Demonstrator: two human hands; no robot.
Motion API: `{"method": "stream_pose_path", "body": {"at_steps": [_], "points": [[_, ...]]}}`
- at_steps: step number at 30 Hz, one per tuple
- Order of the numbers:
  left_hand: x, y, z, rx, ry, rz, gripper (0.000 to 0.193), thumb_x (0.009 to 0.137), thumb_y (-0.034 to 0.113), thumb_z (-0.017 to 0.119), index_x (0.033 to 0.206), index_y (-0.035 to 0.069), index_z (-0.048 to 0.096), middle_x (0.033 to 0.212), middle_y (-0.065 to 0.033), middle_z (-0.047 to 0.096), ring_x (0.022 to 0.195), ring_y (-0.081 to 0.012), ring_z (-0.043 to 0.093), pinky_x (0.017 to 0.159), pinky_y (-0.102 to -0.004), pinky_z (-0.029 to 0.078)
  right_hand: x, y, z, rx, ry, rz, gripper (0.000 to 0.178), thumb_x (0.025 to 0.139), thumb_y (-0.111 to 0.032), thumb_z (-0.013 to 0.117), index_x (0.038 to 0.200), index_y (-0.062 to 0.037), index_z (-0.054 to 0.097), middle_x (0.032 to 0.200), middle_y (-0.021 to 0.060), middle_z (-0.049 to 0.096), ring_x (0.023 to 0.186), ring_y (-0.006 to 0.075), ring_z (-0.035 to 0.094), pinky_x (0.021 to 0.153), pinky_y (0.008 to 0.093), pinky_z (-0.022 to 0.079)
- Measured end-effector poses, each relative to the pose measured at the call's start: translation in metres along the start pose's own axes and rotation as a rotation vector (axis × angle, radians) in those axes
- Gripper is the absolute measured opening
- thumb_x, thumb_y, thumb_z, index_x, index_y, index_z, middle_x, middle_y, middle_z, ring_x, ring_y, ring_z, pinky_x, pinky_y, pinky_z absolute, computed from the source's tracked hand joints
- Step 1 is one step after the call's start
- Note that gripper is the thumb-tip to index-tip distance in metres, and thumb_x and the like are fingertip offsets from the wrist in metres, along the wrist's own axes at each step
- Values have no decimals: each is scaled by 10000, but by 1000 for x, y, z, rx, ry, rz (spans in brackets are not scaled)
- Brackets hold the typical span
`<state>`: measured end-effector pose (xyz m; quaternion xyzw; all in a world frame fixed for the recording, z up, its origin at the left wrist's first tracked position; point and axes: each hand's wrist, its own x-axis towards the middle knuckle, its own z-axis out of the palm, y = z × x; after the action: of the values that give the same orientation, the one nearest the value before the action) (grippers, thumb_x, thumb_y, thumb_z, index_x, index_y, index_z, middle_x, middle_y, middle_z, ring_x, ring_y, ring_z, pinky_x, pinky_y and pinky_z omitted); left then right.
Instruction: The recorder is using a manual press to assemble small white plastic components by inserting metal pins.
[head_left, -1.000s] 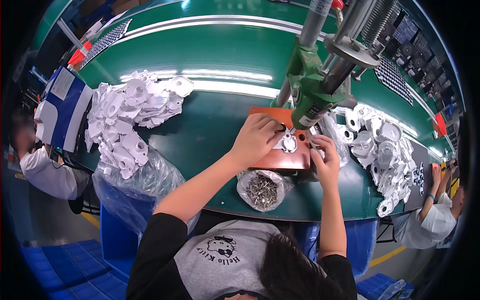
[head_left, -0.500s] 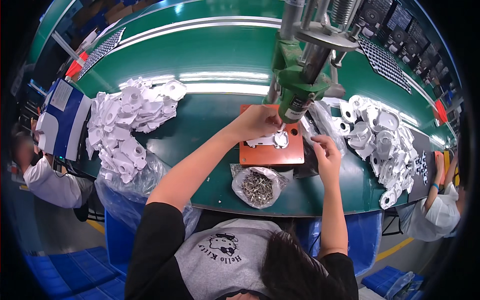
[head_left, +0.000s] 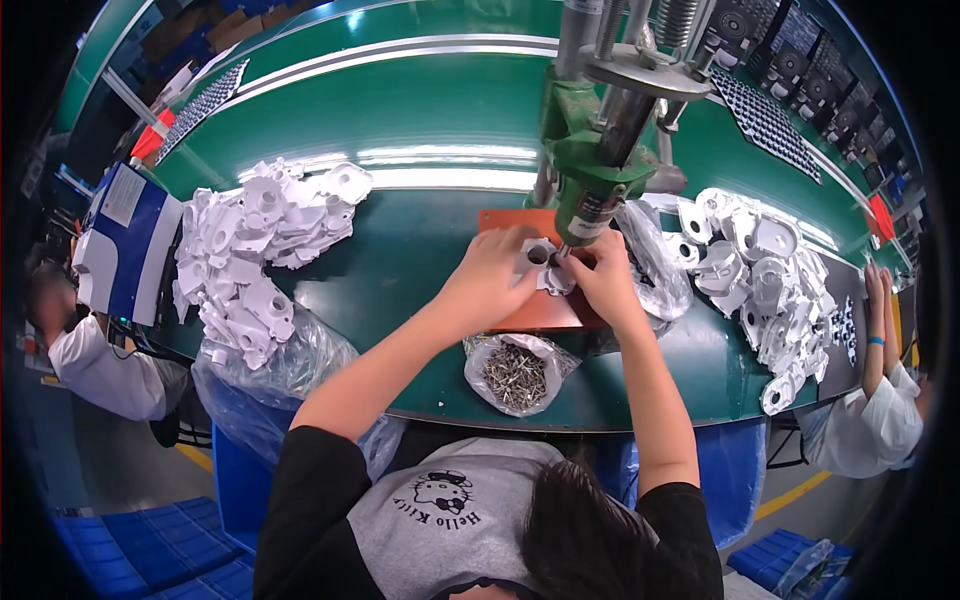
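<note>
My left hand (head_left: 487, 280) is closed on the left edge of a white plastic part (head_left: 541, 256) with round holes, over an orange base plate (head_left: 515, 217). My right hand (head_left: 608, 278) has its fingertips pinched together at the part's right side, just by the tip of the green bench press (head_left: 598, 180). Whatever sits between those right fingertips is too small or hidden to name. Close in front of the plate, an open clear bag (head_left: 478, 372) holds many small metal pins or screws (head_left: 516, 376).
White plastic parts lie heaped at left (head_left: 240, 235) and right (head_left: 770, 275). A crumpled clear bag (head_left: 655, 265) lies right of the press. A blue-and-white box (head_left: 130, 240) stands far left. Other people's sleeves show at left (head_left: 105, 370) and right (head_left: 870, 425). Blue bins (head_left: 240, 480) stand below the table.
My left hand has come down and left, now gripping the white part's left side. My right hand has moved left from beside the plate to the part under the press tip.
</note>
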<state>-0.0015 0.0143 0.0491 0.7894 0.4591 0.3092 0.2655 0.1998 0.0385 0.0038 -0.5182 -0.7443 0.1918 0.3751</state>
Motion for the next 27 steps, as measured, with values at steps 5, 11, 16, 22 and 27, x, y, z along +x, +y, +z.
{"method": "stream_pose_path", "body": {"at_steps": [5, 11, 16, 22, 27], "points": [[-37, -8, 17, 192, -19, 149, 556, 803, 319, 658, 1182, -19, 431, 1250, -309, 457, 1226, -435, 415, 1069, -492, 296, 6, -7, -9, 197, -137, 147, 166, 721, -149, 697, 780, 4, 673, 1093, 85, 555, 1033, 307, 454, 926, 421, 344], [-44, -11, 31, 393, 40, 272, 670, 720, 386, 731, 1178, -21, 459, 1269, -303, 443, 1216, -439, 426, 1054, -490, 323, 17, -9, -8, 67, -185, 146, 318, 701, -166, 700, 981, -33, 632, 1132, 100, 525, 1051, 315, 446, 933, 442, 338], [-42, -18, 39, 471, 124, 297, 626, 690, 396, 748, 1117, -16, 547, 1249, -277, 485, 1191, -404, 470, 1030, -469, 365, 13, 1, -4, 149, -88, 53, 397, 699, -117, 697, 1061, -22, 566, 1062, 132, 525, 977, 310, 488, 873, 403, 393], [-42, -26, 32, 465, 183, 350, 608, 642, 404, 765, 1064, 5, 584, 1187, -252, 543, 1125, -372, 532, 983, -443, 419, -41, -40, -22, 18, 81, -34, 166, 713, -24, 669, 860, -20, 592, 815, 112, 542, 766, 267, 519, 695, 352, 426], [-36, -31, 33, 419, 226, 399, 544, 668, 438, 730, 995, 22, 603, 1083, -216, 604, 1049, -333, 585, 911, -419, 461, -97, -73, 3, -202, -222, -299, 148, 678, -88, 710, 815, -65, 659, 788, 63, 546, 771, 246, 503, 675, 354, 396]]}}
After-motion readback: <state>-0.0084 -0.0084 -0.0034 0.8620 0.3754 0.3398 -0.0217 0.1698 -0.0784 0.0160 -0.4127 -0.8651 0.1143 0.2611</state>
